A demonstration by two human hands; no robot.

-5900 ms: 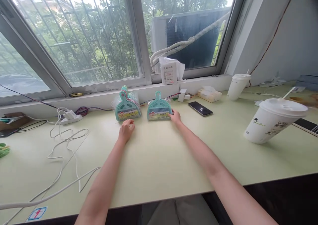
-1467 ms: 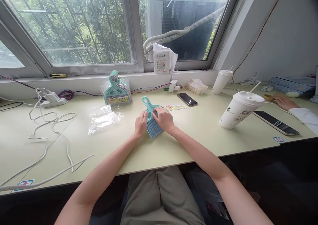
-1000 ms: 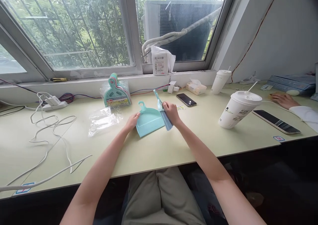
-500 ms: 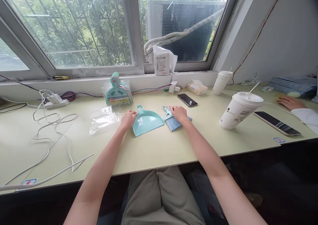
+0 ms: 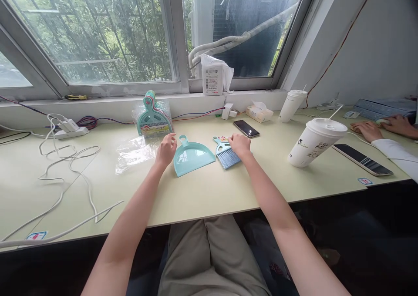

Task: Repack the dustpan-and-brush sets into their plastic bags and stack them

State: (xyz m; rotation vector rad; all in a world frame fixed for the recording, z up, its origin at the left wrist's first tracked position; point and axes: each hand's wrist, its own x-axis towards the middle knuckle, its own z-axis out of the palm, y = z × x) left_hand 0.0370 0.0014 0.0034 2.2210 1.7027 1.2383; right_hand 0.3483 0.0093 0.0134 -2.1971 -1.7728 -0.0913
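A light-green dustpan (image 5: 195, 159) lies flat on the table, its ring handle pointing away from me. My left hand (image 5: 166, 149) is just off its left edge, fingers loosely bent and apart, holding nothing. To the right of the dustpan lies a small hand brush (image 5: 227, 158) with blue bristles and a green, patterned handle plate. My right hand (image 5: 241, 145) is over the brush's right side, loosely curled without a firm grip; its far fingers are partly hidden. Behind my left hand stands a stack of packaged dustpan-and-brush sets (image 5: 153, 117). Crumpled clear plastic wrap (image 5: 132, 154) lies in front of the stack.
White cables (image 5: 78, 169) sprawl over the left of the table (image 5: 196, 200), near a power strip (image 5: 72, 132). A phone (image 5: 246, 128), tissue pack (image 5: 259, 112), two lidded cups (image 5: 315, 143) and a larger phone (image 5: 362, 159) stand or lie rightward. Another person's hands (image 5: 367, 130) are at far right.
My left hand has come off the dustpan's edge and lifted slightly. My right hand has slid a little right across the brush, which stays put. A second hand of the other person has appeared.
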